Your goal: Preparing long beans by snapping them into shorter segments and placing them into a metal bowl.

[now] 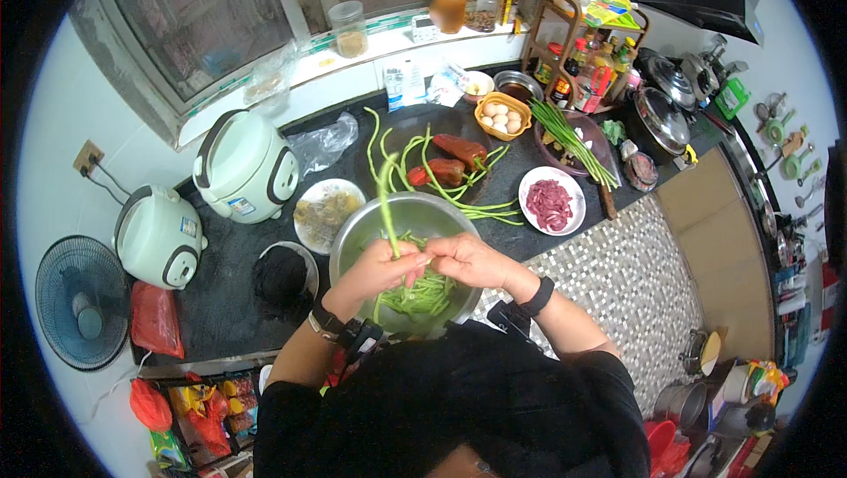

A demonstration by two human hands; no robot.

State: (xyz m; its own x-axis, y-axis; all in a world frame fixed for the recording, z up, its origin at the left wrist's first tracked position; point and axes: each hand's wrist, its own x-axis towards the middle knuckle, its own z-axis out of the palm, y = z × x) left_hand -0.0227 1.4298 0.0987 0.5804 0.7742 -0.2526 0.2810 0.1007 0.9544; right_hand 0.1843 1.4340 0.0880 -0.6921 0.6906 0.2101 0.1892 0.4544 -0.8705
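Over a steel bowl (351, 235), my left hand (379, 272) is closed round a long green bean (386, 213). One stretch of the bean rises above the fist and another hangs below it. Fingertips pinched together, my right hand (469, 259) meets the left one; what lies in that pinch is mostly hidden. Short pieces of green bean (419, 299) lie in the bowl under both hands. Just beyond the bowl, more whole long beans (485, 211) and red peppers (439, 173) rest on a dark round board (401, 125).
A plate of yellowish food (326, 218) and a bowl of black food (284, 277) sit left of the steel bowl, with rice cookers (247, 165) behind. To the right are sliced meat (549, 205), a basket of eggs (501, 118), green stalks (569, 138) and a knife handle (608, 203).
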